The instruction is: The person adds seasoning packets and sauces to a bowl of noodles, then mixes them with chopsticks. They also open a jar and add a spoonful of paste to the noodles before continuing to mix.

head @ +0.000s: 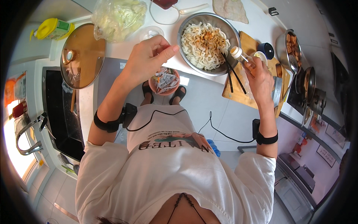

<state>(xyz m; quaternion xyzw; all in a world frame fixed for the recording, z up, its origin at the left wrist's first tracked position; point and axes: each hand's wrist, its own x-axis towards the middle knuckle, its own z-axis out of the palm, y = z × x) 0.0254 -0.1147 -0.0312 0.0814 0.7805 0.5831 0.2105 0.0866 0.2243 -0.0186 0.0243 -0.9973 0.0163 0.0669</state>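
My right hand (260,79) grips a small clear bottle (246,60) with a white top, tilted towards the steel mixing bowl (183,60). Wide white noodles (195,39) fill the bowl, with reddish-brown seasoning heaped in the middle. A pair of black chopsticks (231,73) leans over the bowl's near right rim. Raised left of the bowl is my left hand (148,60), its fingers curled and the thumb stretched towards the rim. Whether anything sits inside those curled fingers is hidden.
Right of the bowl are a wooden cutting board (243,96), a cleaver (277,88) and a pot of browned food (292,44). A bag of leafy vegetable (120,19) and a glass lid (86,56) stand left. A full waste bin (165,81) sits by my feet.
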